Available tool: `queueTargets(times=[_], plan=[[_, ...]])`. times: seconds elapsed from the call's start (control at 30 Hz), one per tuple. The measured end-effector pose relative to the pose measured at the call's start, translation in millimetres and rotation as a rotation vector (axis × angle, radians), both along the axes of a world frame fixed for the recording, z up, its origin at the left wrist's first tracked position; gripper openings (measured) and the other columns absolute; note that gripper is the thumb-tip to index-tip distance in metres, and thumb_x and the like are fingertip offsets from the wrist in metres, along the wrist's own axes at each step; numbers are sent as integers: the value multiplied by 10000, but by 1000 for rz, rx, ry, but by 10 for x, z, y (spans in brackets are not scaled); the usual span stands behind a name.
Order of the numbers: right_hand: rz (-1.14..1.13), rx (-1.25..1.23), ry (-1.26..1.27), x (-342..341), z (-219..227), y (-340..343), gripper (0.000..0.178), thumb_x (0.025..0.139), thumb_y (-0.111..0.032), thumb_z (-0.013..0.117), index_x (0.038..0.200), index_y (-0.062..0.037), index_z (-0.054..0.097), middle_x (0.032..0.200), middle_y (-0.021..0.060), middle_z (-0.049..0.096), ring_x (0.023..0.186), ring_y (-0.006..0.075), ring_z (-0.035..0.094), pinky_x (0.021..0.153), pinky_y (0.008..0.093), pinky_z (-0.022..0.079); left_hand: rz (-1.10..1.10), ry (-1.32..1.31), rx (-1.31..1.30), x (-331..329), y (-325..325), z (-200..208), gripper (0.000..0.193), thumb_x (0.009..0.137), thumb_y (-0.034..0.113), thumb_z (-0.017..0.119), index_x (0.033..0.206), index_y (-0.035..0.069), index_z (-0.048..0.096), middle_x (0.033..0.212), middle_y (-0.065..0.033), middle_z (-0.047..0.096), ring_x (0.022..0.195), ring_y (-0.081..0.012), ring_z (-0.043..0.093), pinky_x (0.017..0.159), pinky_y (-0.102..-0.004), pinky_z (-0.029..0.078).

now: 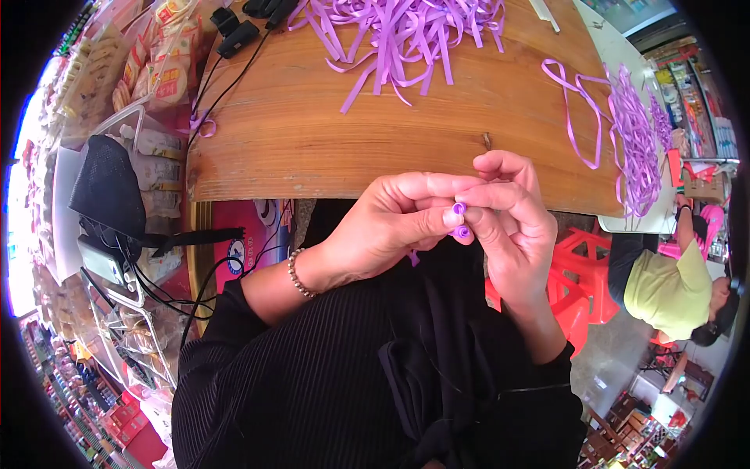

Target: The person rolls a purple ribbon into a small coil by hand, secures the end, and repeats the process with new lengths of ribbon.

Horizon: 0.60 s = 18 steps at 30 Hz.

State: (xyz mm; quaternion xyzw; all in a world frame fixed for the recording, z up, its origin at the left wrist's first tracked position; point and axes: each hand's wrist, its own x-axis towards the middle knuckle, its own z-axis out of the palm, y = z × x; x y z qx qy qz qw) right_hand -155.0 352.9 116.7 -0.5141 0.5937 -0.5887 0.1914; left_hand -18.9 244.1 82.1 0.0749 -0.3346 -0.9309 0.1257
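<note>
In front of my body, just off the near edge of the wooden table (312,148), both hands meet at a small purple ribbon piece (462,232). Two tight spiral curls show on it. My left hand (379,227), with a beaded bracelet at the wrist, pinches it between thumb and forefinger. The fingertips of my right hand (519,223) close on it from the other side. A purple end pokes out beneath the left fingers. On the table's far side lies a heap of cut purple ribbon strips (406,39).
At the right, a bundle of thin purple ribbon (637,148) hangs over a pale tabletop (625,223). Red plastic stools (582,273) stand below. Someone in a yellow shirt (672,293) is farther right. Packaged goods (160,70), a black bag (105,187) and cables line the left.
</note>
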Motion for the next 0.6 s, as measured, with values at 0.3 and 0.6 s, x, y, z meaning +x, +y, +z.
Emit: queueTargets(times=[0.3,0.6], plan=[[-102,10,213,14,118,10,110,767,19,720,840,-37,660,903,65,578,865,170,519,749,277,431,128,-65,-278,28,-11,33,174,923,80,631,1081,13,659,921,-42,694,842,-71,632,689,-186,493],[103,-20,-132,85,-58,12,257,811,71,655,1061,12,657,1061,116,550,903,153,549,756,254,431,235,-39,35,-56,-35,38,58,944,128,614,978,81,621,813,7,649,582,-12,424,513,-179,347]])
